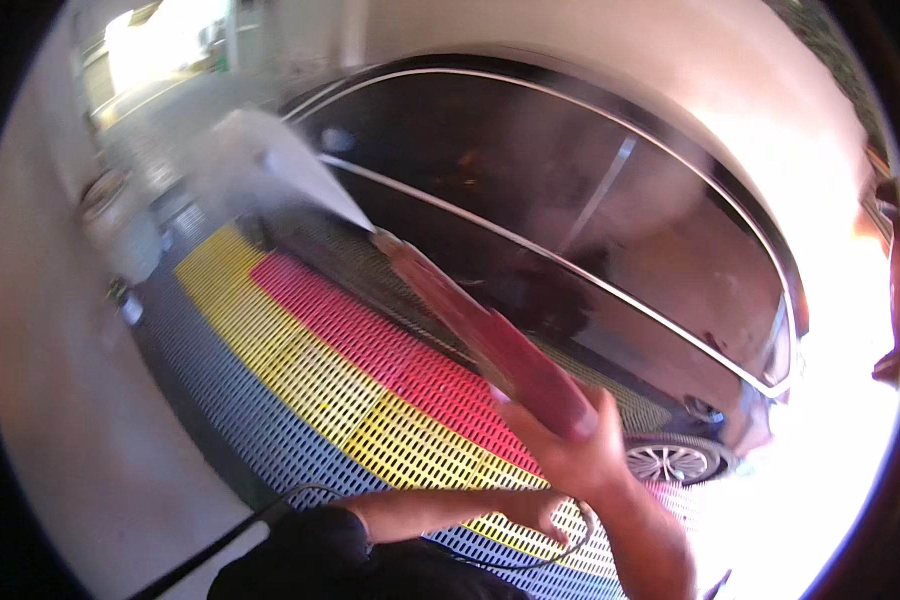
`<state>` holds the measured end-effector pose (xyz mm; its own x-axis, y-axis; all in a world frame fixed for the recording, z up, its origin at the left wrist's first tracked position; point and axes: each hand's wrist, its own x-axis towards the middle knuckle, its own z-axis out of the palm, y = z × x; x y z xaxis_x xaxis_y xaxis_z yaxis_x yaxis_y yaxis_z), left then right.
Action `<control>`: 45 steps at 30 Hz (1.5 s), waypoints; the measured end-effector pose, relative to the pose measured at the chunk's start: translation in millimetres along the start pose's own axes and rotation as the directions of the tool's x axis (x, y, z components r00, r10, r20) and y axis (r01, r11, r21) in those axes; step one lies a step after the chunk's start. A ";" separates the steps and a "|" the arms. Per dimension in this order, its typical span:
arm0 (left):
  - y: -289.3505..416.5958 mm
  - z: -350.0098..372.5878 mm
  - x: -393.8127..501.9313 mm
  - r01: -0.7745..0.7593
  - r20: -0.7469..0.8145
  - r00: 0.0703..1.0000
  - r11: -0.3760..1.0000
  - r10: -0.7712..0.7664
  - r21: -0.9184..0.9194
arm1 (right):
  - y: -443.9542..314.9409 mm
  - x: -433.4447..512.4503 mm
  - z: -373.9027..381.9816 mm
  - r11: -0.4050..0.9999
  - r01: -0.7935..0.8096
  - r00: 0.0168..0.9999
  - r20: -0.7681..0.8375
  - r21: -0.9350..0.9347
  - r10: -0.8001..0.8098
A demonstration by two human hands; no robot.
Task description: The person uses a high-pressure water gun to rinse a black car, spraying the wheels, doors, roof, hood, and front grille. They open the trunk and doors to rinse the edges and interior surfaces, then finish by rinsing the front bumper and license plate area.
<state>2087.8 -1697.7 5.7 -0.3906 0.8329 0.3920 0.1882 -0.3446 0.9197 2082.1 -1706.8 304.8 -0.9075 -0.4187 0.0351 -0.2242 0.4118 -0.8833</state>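
My right hand (570,435) grips a long red spray gun (525,360) that points up and to the left. From its nozzle (379,231) a white fan of water (300,169) bursts out alongside the car's far end. Below my right hand, my left hand (536,514) has bent fingers beside a thin hose (589,529); whether they hold the hose is unclear. A dark, glossy car (495,180) with bright window trim (510,244) fills the middle and right. Its spoked wheel (671,461) shows beyond my right forearm.
Slotted floor tiles in red (375,345), yellow (300,360) and grey (247,397) run beside the car. Along the pale wall (67,360) stand a large pot (124,225) and a small white container (129,306). A black hose (217,547) crosses at lower left. Glare hides the right side.
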 end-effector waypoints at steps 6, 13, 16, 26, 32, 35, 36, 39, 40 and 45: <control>-42.9 96.2 73.1 0.188 -0.323 0.912 0.957 -0.254 -0.221 | -49.3 65.3 -78.4 0.954 0.068 0.961 -0.237 -0.290 -0.141; -163.6 53.5 -35.8 0.655 -0.020 0.590 0.464 -0.808 0.596 | -122.2 -27.8 -319.3 0.923 0.054 0.804 -0.532 -0.381 -0.267; -195.5 44.6 -69.1 0.575 -0.127 0.485 0.206 -0.865 0.792 | -116.9 -122.7 -384.5 0.846 -0.217 0.722 -0.664 -0.488 -0.197; -138.3 34.2 51.9 0.762 -0.588 0.645 0.348 -0.488 0.547 | -14.1 -308.9 -551.5 0.631 -0.673 0.505 -0.863 -0.386 0.010; -66.9 37.6 143.9 0.659 -0.826 0.539 0.692 -0.163 0.293 | 37.3 -356.0 -631.7 0.595 -0.803 0.179 -0.967 -0.037 0.181; -68.4 -6.9 106.1 0.547 -0.870 0.492 0.789 -0.033 0.280 | 69.8 -314.4 -643.5 0.726 -0.683 0.323 -0.925 -0.082 0.200; -62.2 -10.2 105.0 0.512 -0.886 0.464 0.815 0.005 0.272 | 67.8 -300.1 -643.7 0.738 -0.663 0.384 -0.904 -0.128 0.188; -50.5 -43.8 94.1 0.507 -0.911 0.402 0.808 0.086 0.300 | 62.4 -241.1 -667.1 0.799 -0.584 0.427 -0.891 -0.140 0.155; -48.1 -56.2 92.5 0.493 -0.923 0.374 0.822 0.095 0.285 | 60.1 -210.0 -666.4 0.834 -0.520 0.473 -0.875 -0.184 0.101; -68.1 -135.5 72.5 0.575 -0.958 0.233 0.770 0.169 0.276 | 31.0 -38.5 -647.7 0.932 -0.017 0.843 -0.506 -0.363 -0.182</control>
<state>1924.5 -1672.5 -25.5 -0.9222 -0.2785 0.2684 0.1693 0.3334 0.9275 1879.9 -1153.6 578.9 -0.9041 -0.0179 0.4269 -0.3223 0.6844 -0.6539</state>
